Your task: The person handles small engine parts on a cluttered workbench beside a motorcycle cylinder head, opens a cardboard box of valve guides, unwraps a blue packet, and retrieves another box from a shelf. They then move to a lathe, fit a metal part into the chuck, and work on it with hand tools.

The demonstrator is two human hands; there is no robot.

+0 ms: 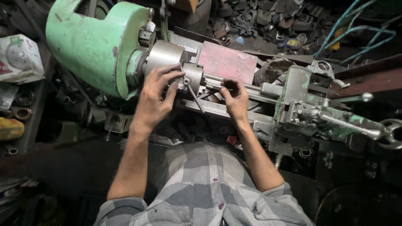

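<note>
The left hand's fingers (171,77) are spread and laid flat against the face of the lathe chuck (167,54), thumb and forefinger closing loosely about the chuck key (193,93) that stands in the chuck body with its handle hanging down toward the person. The left hand (155,98) steadies more than it grips. The right hand (235,98) has its fingertips pinched shut on a slim steel bar (217,83) that runs out of the chuck along the bed — the workpiece, lying level, one end in the chuck.

By the look of it the step in hand is seating the bar in the chuck; the next move would call for holding the bar true while the key is turned, then taking the key out.

Outward from there: the green headstock (92,46) at left, a worn red plate (228,62) behind the bar, the green carriage (305,109) with its long chrome lever (347,123) at right, close to the right forearm. Scrap metal parts (259,19) lie heaped beyond, blue cable (356,31) loops at upper right, and a white carton (19,56) sits at far left — the carriage crowds the bar's free end most.
</note>
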